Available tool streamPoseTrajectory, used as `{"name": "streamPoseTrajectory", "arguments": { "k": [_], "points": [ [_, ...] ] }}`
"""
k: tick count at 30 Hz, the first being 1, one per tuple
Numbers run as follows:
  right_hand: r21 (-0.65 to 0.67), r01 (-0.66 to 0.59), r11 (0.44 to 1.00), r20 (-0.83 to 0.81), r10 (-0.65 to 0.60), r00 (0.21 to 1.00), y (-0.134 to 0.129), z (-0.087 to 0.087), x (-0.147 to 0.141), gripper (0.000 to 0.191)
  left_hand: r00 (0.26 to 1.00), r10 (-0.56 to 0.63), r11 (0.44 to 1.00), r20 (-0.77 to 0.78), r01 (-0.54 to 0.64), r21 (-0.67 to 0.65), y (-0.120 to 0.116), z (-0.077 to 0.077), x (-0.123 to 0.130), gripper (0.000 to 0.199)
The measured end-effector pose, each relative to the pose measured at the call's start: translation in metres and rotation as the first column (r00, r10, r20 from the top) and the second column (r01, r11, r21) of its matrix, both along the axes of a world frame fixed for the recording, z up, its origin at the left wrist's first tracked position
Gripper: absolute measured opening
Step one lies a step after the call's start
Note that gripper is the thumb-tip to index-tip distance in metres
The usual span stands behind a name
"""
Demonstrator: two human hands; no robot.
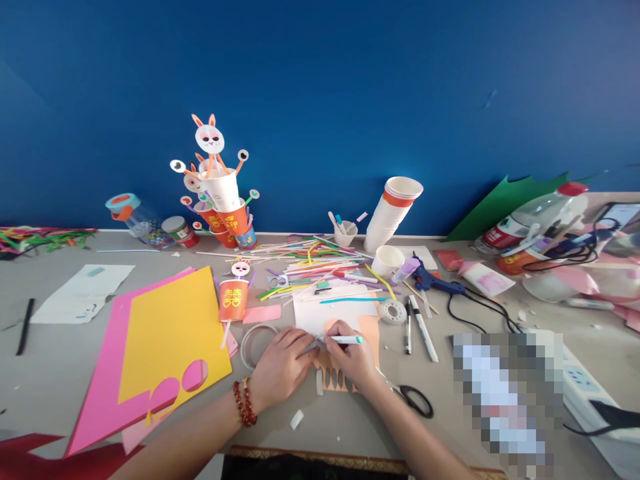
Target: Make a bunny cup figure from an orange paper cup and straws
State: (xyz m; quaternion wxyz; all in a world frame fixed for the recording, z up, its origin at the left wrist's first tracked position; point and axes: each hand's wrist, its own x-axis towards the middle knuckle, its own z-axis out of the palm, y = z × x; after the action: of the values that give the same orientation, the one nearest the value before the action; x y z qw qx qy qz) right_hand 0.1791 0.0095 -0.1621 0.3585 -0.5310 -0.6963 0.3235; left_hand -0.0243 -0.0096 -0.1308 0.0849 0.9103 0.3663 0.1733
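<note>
My right hand (354, 355) grips a white marker (346, 339) with a teal end, its tip pointing left toward my other hand. My left hand (280, 369), a red bead bracelet at its wrist, has its fingers drawn together at the marker tip; whatever small piece they may pinch is hidden. Under the hands lie a white sheet (310, 308) and peach-orange paper (370, 328) with petal-shaped cutouts along its lower edge. A tape roll (246, 348) lies beside my left fingers. Black-handled scissors (417, 402) rest by my right forearm.
Yellow card (175, 333) on pink sheets lies left, near a decorated red cup (233, 300). Loose coloured sticks (320, 257) spread behind the hands. A blue glue gun (440, 283) with its cord, two pens and a power strip (585, 387) are right. Stacked cups (393, 213) stand behind.
</note>
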Motion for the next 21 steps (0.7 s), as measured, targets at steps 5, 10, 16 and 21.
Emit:
{"name": "streamPoseTrajectory", "arguments": {
  "k": [5,10,16,21],
  "points": [
    [0.01,-0.005,1.0,0.013,0.005,1.0,0.0003,-0.0027,0.0008,0.014,1.0,-0.014,1.0,-0.007,0.013,-0.021,0.001,-0.0004,0.0001,0.028],
    [0.017,-0.014,1.0,0.023,0.013,1.0,0.0,-0.0027,0.0004,0.013,1.0,-0.008,1.0,-0.017,0.007,-0.018,0.001,-0.0019,0.0002,0.028],
    [0.013,-0.006,1.0,0.011,0.006,1.0,0.0009,-0.0019,0.0007,0.015,1.0,-0.005,1.0,-0.025,0.005,-0.009,0.0007,-0.0032,-0.0007,0.027],
    [0.001,0.001,1.0,-0.013,-0.001,1.0,0.0004,-0.0026,0.001,0.015,1.0,-0.001,1.0,-0.026,0.001,0.013,0.0012,-0.0031,-0.0004,0.026]
  ]
}}
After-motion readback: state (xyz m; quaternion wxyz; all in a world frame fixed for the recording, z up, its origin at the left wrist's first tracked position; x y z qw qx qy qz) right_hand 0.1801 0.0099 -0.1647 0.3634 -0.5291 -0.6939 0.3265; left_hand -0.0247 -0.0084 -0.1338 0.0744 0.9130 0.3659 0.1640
